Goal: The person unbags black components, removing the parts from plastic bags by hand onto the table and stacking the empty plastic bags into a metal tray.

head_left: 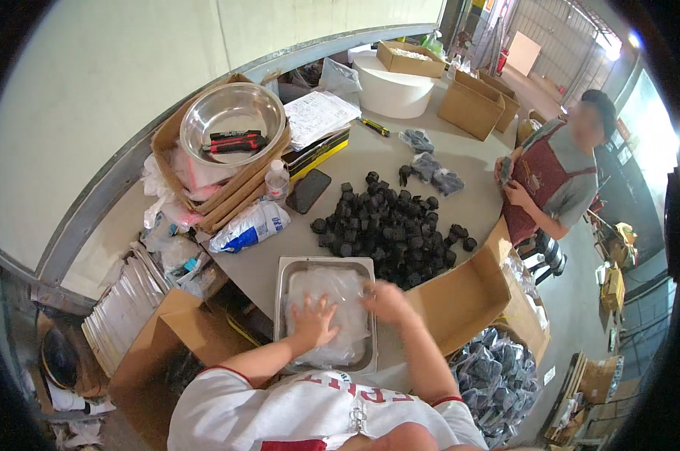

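A metal tray (pixel 326 260) stands at the near edge of the table with a heap of clear plastic bags (pixel 328 284) in it. My left hand (pixel 314 322) lies on the bags with its fingers spread, holding nothing. Over the tray's right rim is my right hand (pixel 387 303), smeared by motion. Its fingers are too blurred to show whether they grip anything. Just beyond the tray spreads a large pile of small black plastic parts (pixel 389 229).
Behind lie bagged parts (pixel 446 182), a phone (pixel 308 191) and a bottle (pixel 277 180). A steel bowl (pixel 233 105) holding cutters sits on a carton at left. An open carton (pixel 460 301) and bagged black parts (pixel 498 383) are at right. A co-worker (pixel 554 169) stands across the table.
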Available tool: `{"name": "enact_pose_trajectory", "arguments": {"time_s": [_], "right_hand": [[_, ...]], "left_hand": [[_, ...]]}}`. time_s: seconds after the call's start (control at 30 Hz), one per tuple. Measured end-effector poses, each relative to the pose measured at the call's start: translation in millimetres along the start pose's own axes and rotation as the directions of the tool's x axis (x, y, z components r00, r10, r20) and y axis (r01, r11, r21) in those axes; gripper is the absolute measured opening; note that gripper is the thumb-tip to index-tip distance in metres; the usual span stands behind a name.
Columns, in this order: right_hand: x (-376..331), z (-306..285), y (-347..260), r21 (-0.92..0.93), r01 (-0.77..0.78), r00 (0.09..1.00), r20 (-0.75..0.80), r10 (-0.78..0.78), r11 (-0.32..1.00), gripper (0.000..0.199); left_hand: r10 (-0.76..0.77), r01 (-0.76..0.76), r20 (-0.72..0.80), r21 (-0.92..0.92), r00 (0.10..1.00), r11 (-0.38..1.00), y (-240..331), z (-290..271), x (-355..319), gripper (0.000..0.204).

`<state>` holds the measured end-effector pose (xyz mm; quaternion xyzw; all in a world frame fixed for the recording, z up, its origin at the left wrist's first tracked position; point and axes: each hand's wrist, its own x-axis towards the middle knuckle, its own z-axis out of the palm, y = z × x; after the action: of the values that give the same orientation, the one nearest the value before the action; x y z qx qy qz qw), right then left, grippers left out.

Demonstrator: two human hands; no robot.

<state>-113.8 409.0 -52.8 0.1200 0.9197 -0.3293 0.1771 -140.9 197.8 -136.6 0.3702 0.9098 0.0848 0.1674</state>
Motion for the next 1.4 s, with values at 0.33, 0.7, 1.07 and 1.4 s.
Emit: {"name": "enact_pose_trajectory", "arguments": {"time_s": [0.33, 0.7, 1.07, 1.4], "right_hand": [[68, -35, 73, -0.701, -0.082, 0.912, -0.339, -0.229, 0.709, 0.047], [2, -62, 47, 0.232, 0.223, 0.830, -0.555, -0.059, 0.947, 0.045], [-134, -11, -24, 0.742, 0.556, 0.738, -0.648, 0.188, 0.374, 0.049], [-188, 15, -26, 0.761, 0.619, 0.700, -0.647, 0.301, 0.194, 0.045]], "left_hand": [[0.042, -0.048, -0.150, -0.041, 0.988, 0.998, 11, 40, 2, 0.052], [0.046, -0.055, -0.167, -0.044, 0.985, 0.998, 14, 44, 7, 0.053], [0.068, -0.071, -0.213, -0.010, 0.975, 0.997, 14, 46, 7, 0.056], [0.239, -0.241, 0.303, -0.031, 0.923, 0.970, -5, -42, 4, 0.067]]}}
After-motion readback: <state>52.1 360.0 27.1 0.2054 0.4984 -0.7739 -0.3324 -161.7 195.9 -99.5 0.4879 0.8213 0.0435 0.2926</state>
